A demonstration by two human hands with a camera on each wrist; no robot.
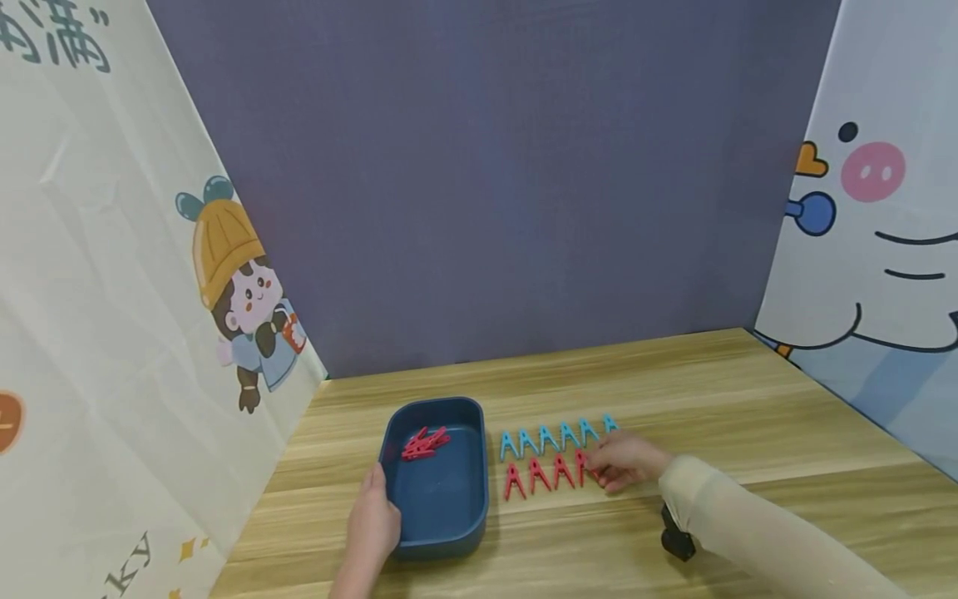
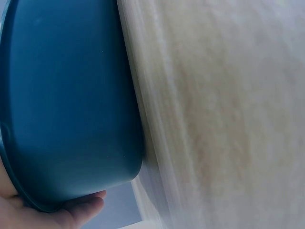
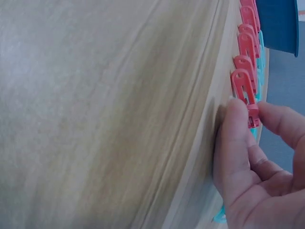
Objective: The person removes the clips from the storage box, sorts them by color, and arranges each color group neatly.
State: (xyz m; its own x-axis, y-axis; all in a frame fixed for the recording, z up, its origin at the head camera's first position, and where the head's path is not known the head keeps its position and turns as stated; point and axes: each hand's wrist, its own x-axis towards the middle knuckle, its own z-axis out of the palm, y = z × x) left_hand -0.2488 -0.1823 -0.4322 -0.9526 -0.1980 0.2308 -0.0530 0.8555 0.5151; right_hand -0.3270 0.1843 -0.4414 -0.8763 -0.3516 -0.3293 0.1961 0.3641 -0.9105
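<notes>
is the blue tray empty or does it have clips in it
Not empty: the blue tray holds a few red clips near its far end.

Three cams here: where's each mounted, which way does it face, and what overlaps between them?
Head: worn on the head, looks forward and down at the table; both hands and the right sleeve show.
Left wrist: at the left hand, looks along the tray wall; only fingers show.
Right wrist: at the right hand, looks along the red clips; fingers pinch the nearest one.
Shared: the tray is in all three; the red clips in head and right wrist.
</notes>
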